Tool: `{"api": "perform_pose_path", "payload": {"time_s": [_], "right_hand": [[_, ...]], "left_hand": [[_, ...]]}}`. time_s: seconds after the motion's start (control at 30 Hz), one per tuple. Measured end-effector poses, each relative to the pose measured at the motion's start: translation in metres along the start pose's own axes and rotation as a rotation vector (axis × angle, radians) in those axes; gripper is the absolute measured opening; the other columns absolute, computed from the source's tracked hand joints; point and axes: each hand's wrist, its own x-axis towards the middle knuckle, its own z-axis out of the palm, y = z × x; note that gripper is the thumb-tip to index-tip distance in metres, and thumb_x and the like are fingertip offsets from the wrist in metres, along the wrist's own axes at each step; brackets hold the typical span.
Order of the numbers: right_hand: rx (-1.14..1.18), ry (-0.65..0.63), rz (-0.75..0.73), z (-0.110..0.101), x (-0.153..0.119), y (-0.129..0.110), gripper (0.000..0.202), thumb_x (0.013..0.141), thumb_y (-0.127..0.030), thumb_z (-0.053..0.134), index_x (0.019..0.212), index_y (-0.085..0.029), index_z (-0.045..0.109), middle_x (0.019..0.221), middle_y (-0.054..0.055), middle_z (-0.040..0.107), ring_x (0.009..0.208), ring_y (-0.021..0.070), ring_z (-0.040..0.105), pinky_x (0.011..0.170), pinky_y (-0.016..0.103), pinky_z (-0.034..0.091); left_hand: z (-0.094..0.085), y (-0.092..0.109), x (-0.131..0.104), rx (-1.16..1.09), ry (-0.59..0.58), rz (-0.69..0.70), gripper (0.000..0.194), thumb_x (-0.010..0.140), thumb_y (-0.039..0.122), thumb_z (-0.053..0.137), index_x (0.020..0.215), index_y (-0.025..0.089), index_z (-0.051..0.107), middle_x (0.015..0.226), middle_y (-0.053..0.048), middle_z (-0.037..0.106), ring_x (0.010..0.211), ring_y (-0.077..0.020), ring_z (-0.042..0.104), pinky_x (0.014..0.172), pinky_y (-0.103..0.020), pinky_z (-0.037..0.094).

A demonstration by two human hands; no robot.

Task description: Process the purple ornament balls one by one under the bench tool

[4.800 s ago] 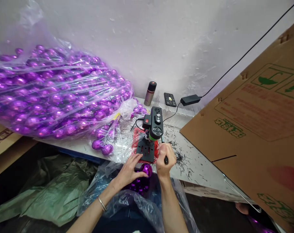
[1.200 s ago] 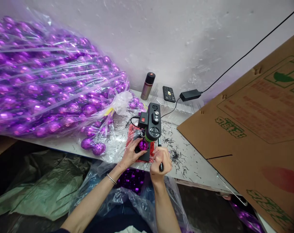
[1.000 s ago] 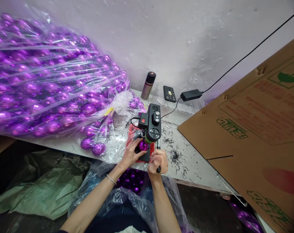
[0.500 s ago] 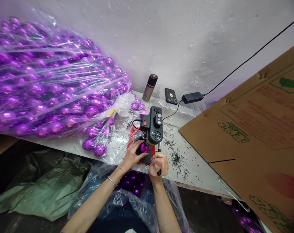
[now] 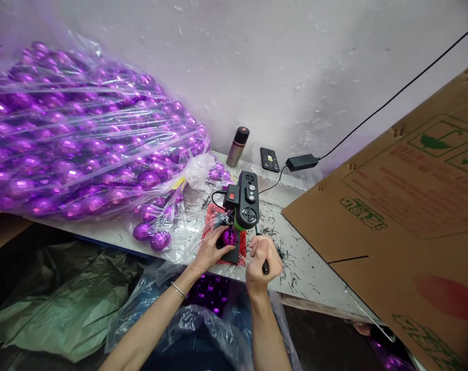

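Observation:
A shiny purple faceted ball (image 5: 230, 236) sits under the head of a small black hand press (image 5: 247, 201), which has a red switch and a green ring. My left hand (image 5: 211, 247) grips the ball from the left, thumb and fingers around its near and far sides. My right hand (image 5: 263, 257) is closed in a fist around the press's lever handle (image 5: 265, 267), right of the press. The press's base (image 5: 231, 255) rests on a red sheet (image 5: 242, 252) on the white table.
At left lies a large clear bag of purple balls (image 5: 83, 139). Behind the press stand a bottle (image 5: 237, 147), a phone (image 5: 269, 159) and a power adapter (image 5: 301, 162). A cardboard box (image 5: 392, 206) blocks the right. Small black bits (image 5: 295, 278) litter the table (image 5: 315, 288).
My right hand has moved a little to the right with the lever handle, which now slants more. My left hand stays on the ball under the press.

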Motion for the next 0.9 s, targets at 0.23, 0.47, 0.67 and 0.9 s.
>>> {"api": "perform_pose_path", "payload": {"time_s": [0.23,0.47,0.67,0.9], "right_hand": [[0.008,-0.029,0.022,-0.002,0.01,-0.011,0.038,0.102,-0.017,0.043,0.065,-0.022,0.044,0.064,-0.002,0.048,0.065,0.0125,0.053,0.063,0.029,0.041],[0.011,-0.006,-0.021,-0.001,0.001,-0.005,0.037,0.101,-0.015,0.045,0.065,-0.021,0.045,0.066,-0.002,0.051,0.065,0.0123,0.055,0.061,0.028,0.04],[0.061,0.121,0.012,0.005,-0.006,0.007,0.02,0.099,-0.031,0.054,0.081,-0.021,0.056,0.081,0.002,0.058,0.071,0.015,0.06,0.063,0.03,0.047],[0.184,0.084,0.318,0.045,-0.068,-0.012,0.025,0.104,-0.028,0.039,0.12,-0.022,0.057,0.084,0.001,0.061,0.063,0.0116,0.059,0.057,0.024,0.051]], "left_hand": [[-0.018,0.021,-0.032,-0.037,0.07,-0.02,0.061,0.087,0.046,0.077,0.14,0.023,0.058,0.137,-0.013,0.069,0.129,-0.0295,0.066,0.112,-0.049,0.052],[-0.015,0.02,-0.132,0.134,-0.315,0.177,0.088,0.07,0.056,0.087,0.145,0.023,0.055,0.135,-0.017,0.07,0.122,-0.0332,0.07,0.1,-0.046,0.061],[-0.051,0.026,-0.111,0.226,0.13,0.316,0.057,0.093,0.041,0.071,0.145,0.025,0.054,0.128,-0.012,0.073,0.119,-0.0259,0.071,0.102,-0.04,0.061],[-0.197,-0.018,-0.024,0.39,1.026,-0.128,0.067,0.101,0.044,0.054,0.156,0.01,0.035,0.167,-0.026,0.025,0.159,-0.0351,0.02,0.13,-0.056,0.016]]}}
